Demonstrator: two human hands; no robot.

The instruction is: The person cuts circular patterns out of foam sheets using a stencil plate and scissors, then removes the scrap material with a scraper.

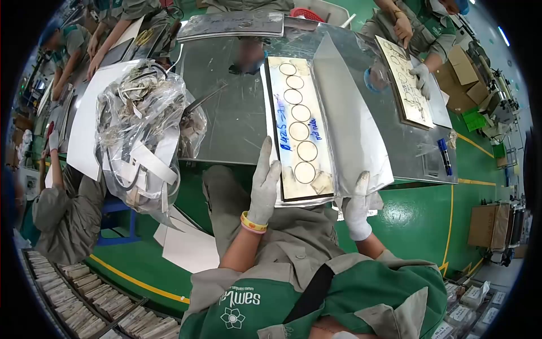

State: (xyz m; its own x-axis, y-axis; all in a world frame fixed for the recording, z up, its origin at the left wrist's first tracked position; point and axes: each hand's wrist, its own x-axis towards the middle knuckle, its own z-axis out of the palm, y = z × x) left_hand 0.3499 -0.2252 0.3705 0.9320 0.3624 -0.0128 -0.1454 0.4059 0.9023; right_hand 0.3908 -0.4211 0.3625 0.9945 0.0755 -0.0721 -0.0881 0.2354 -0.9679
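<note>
A long cutting die board (pixel 297 135) with a row of ring outlines and blue handwriting lies on white sheets over the table's near edge. My left hand (pixel 264 186), in a pale glove with bands at the wrist, closes on the board's left edge near its lower end. A translucent plastic sheet (pixel 350 113) rises along the board's right side, over white paper (pixel 379 164). My right hand (pixel 358 209), also gloved, pinches the lower edge of these sheets, thumb on top. Its other fingers are partly hidden underneath.
A clear plastic bag of scraps (pixel 141 135) hangs over the table's left edge. A blue marker (pixel 445 157) lies at the right. Across the table, a co-worker's gloved hand (pixel 421 79) rests on another die board (pixel 403 85). A dark metal plate (pixel 231 25) is at the back.
</note>
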